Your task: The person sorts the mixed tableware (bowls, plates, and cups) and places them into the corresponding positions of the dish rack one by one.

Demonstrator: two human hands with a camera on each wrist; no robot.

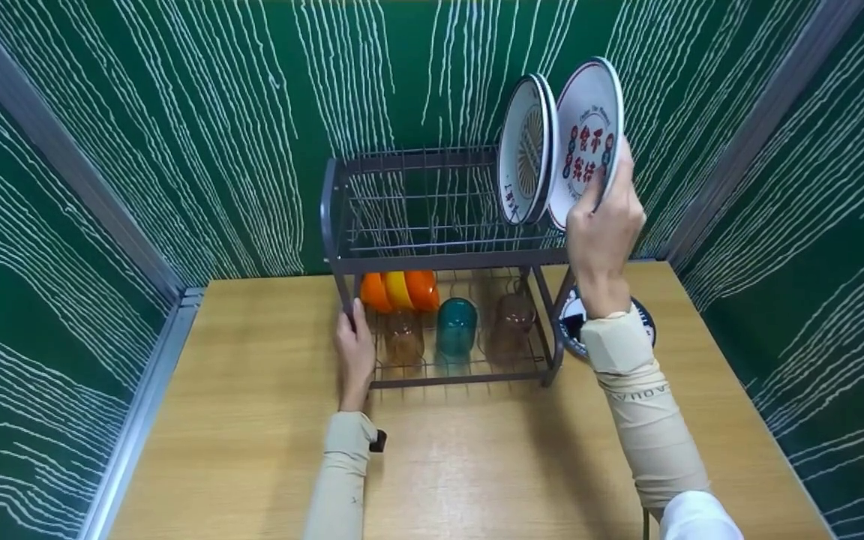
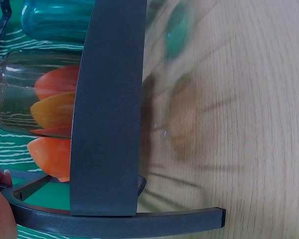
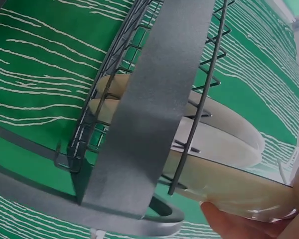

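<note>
My right hand (image 1: 606, 229) pinches the near edge of a white plate with a dark rim and red characters (image 1: 589, 112). This plate stands steeply on edge at the right end of the upper tier of a dark metal dish rack (image 1: 447, 262). Close to its left, two more plates (image 1: 528, 150) stand upright in the rack. In the right wrist view, the held plate's underside (image 3: 229, 186) lies between the rack wires, with my fingertips beneath its edge. My left hand (image 1: 355, 352) grips the rack's left upright post.
On the lower tier sit orange and yellow bowls (image 1: 396, 290), an amber glass (image 1: 404, 337), a teal glass (image 1: 457, 328) and a brownish glass (image 1: 513, 322). Another patterned plate (image 1: 643, 322) lies on the wooden table (image 1: 267, 412), right of the rack. Green white-streaked walls (image 1: 207, 135) enclose the table.
</note>
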